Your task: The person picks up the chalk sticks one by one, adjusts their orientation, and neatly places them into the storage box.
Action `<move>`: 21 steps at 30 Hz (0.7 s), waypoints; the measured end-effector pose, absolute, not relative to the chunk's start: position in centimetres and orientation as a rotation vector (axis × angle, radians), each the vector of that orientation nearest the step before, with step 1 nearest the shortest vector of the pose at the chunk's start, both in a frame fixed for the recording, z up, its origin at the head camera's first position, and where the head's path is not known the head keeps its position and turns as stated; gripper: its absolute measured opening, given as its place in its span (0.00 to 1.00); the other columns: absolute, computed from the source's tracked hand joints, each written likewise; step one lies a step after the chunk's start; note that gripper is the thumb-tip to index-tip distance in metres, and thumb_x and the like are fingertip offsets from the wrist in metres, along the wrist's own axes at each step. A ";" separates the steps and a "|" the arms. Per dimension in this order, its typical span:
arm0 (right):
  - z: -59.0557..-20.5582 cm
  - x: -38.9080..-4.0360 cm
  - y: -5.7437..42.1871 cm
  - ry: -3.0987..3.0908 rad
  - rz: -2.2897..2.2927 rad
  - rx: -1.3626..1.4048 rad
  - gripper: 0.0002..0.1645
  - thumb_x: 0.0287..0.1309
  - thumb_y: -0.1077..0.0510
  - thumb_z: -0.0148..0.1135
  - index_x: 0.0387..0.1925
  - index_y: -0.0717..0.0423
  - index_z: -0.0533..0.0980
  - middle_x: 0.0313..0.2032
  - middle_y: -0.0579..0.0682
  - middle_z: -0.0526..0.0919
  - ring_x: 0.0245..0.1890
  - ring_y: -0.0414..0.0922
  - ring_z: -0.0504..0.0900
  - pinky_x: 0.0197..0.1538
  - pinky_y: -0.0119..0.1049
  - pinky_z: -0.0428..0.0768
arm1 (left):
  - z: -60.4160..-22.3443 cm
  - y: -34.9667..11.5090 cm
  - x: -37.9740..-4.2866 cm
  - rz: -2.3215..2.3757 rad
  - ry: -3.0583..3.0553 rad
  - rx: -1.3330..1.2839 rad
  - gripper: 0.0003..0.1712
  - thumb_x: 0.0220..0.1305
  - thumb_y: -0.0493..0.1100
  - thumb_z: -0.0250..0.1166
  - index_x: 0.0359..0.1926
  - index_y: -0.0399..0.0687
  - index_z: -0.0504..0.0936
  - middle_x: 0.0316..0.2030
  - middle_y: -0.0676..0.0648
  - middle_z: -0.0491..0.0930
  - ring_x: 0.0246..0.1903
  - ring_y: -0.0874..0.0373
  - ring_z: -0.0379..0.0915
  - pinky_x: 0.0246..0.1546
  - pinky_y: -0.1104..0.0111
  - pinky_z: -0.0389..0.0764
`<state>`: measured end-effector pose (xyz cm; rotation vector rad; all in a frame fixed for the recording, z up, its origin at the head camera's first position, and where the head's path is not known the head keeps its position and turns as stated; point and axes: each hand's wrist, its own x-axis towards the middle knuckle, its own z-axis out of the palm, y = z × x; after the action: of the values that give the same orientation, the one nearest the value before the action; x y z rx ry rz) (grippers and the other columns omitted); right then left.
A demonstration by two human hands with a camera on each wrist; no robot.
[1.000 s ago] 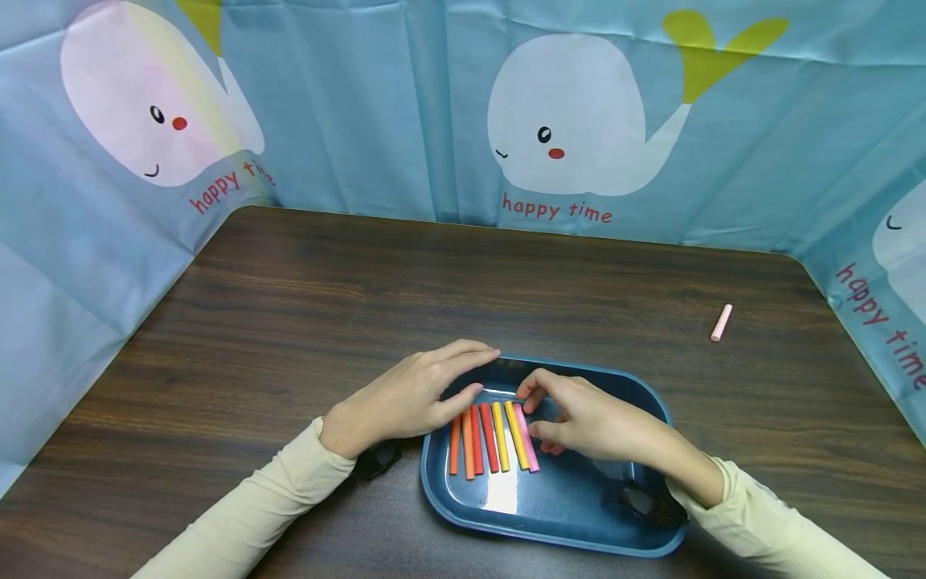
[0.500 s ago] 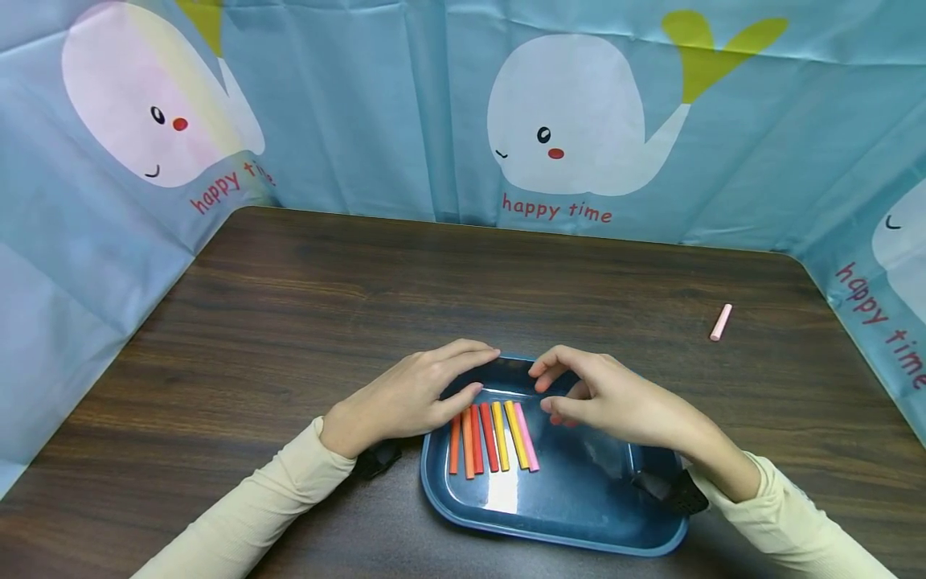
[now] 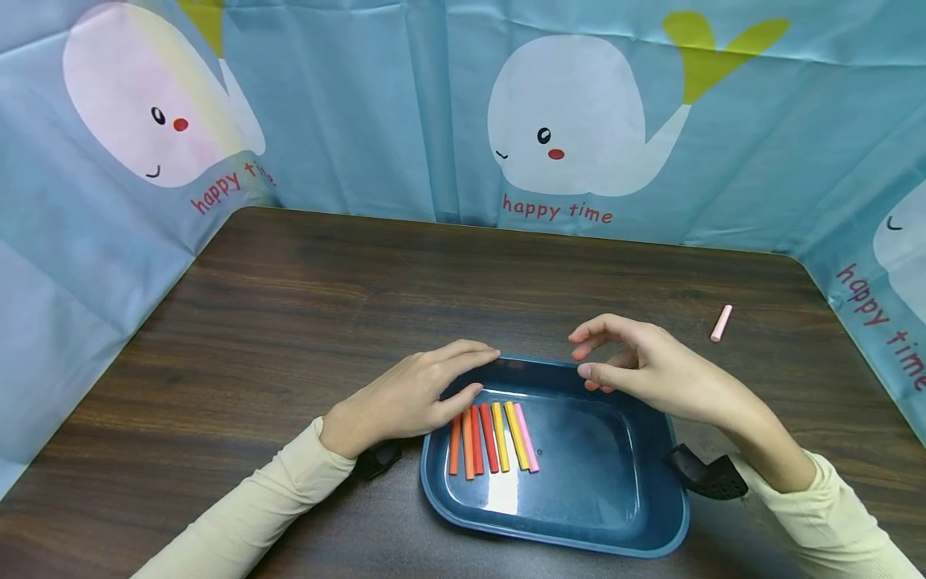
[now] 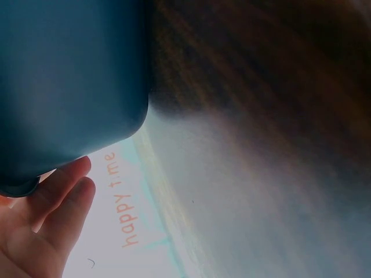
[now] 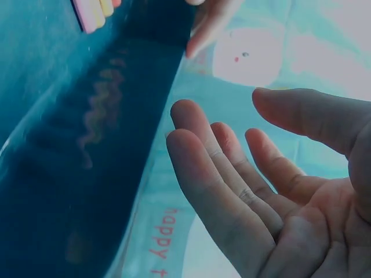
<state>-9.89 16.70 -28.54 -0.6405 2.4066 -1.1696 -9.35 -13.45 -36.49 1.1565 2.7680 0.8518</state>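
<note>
A blue tray (image 3: 579, 515) holds a row of chalk sticks (image 3: 501, 438) in orange, red, yellow and pink, lying side by side at its left. My left hand (image 3: 415, 394) holds the tray's far left corner, thumb over the inside and fingers along the outside of the wall. In the left wrist view, its fingers (image 4: 66, 214) lie against the tray's outer wall. My right hand (image 3: 651, 366) hovers over the far right rim with nothing in it, its fingers loosely bent and thumb apart. A pale pink chalk stick (image 3: 721, 323) lies alone on the table, beyond the right hand.
The dark wooden table (image 3: 325, 281) ends at the back against a blue curtain (image 3: 347, 112) printed with whales, which also stands along both sides. A black wrist camera (image 3: 705, 473) on the right arm is beside the tray's right rim.
My right hand has left the pink end of the row, rising and moving right and away to the tray's far rim. The left hand and the chalk sticks have stayed put.
</note>
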 end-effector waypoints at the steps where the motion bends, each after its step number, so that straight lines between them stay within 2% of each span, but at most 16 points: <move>1: -28.5 -9.9 16.9 2.414 -1.168 -0.636 0.23 0.65 0.58 0.64 0.59 0.61 0.72 0.50 0.59 0.81 0.35 0.42 0.88 0.39 0.36 0.86 | -36.5 -13.5 -9.3 0.851 2.769 1.159 0.28 0.70 0.45 0.60 0.69 0.47 0.71 0.66 0.49 0.72 0.61 0.58 0.75 0.60 0.61 0.78; 9: -28.2 -10.4 18.0 2.477 -1.144 -0.619 0.22 0.65 0.58 0.64 0.57 0.59 0.73 0.49 0.57 0.82 0.35 0.43 0.88 0.39 0.34 0.85 | -36.5 -13.5 -9.3 0.850 2.767 1.161 0.28 0.71 0.45 0.60 0.69 0.46 0.71 0.66 0.48 0.72 0.60 0.58 0.75 0.60 0.60 0.78; 14: -28.3 -10.9 18.7 2.489 -1.153 -0.596 0.21 0.65 0.59 0.63 0.57 0.60 0.72 0.49 0.59 0.82 0.36 0.44 0.88 0.41 0.35 0.86 | -36.4 -13.5 -9.3 0.854 2.764 1.154 0.28 0.70 0.45 0.60 0.69 0.47 0.71 0.66 0.48 0.72 0.60 0.58 0.75 0.61 0.60 0.78; 21: -28.6 -11.5 19.9 2.501 -1.173 -0.566 0.22 0.66 0.62 0.61 0.59 0.62 0.71 0.50 0.62 0.81 0.37 0.39 0.88 0.42 0.37 0.87 | -36.4 -13.5 -9.3 0.854 2.758 1.156 0.28 0.71 0.45 0.60 0.69 0.46 0.71 0.66 0.48 0.72 0.61 0.58 0.74 0.61 0.60 0.78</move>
<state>-11.48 19.89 -28.58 -0.5661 2.5011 -1.1733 -9.31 -13.47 -36.42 1.1558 2.7583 0.8539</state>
